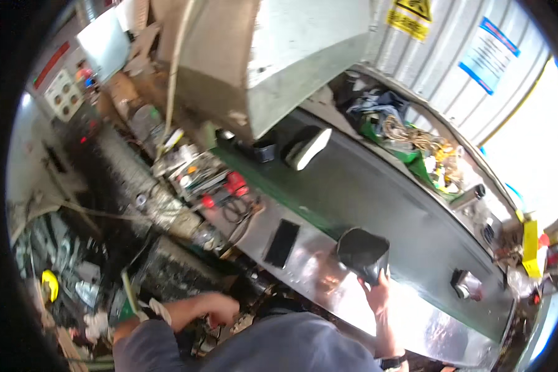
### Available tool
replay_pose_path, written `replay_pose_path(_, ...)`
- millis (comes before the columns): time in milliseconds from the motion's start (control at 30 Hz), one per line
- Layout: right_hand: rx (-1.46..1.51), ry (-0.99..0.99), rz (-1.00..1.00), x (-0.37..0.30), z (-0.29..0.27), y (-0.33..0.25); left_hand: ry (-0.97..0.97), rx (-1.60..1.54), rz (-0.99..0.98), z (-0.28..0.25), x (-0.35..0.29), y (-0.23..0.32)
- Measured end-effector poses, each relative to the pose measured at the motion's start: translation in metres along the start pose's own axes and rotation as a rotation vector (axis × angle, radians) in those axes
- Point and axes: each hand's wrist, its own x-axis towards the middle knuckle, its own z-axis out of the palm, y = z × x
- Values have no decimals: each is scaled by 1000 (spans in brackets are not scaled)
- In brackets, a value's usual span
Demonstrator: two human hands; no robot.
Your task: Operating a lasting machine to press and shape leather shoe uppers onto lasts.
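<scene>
My right hand (376,292) grips a dark, hollow, scoop-like container (363,251) by its narrow lower end. Its wide mouth faces up, over the near edge of the black conveyor belt (378,198). At the lower left, well away from the belt, my left hand (222,309) hangs with its fingers curled. Nothing shows in it, though the fingers are partly hidden. A black phone-like slab (282,243) lies on the metal ledge (322,260) between my hands.
On the belt lie a pale-topped dark block (309,149), a small black box (265,152) and a small dark-and-clear piece (467,285). A metal hood (310,56) overhangs its far end. Mixed scrap (425,139) fills a trough beyond; red-handled tools (234,184) lie on the ledge.
</scene>
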Motion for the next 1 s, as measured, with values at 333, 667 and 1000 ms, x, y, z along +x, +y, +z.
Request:
replay_pose_path(333,326,348,-140,-100,-50,21,1469,-504,-145,-441,78,-134)
replay_pose_path(667,409,364,-237,-129,-61,39,1665,38,-299,-418,83,-82)
replay_pose_path(1000,605,215,-202,-54,-105,50,1574,540,795,-212,90,118)
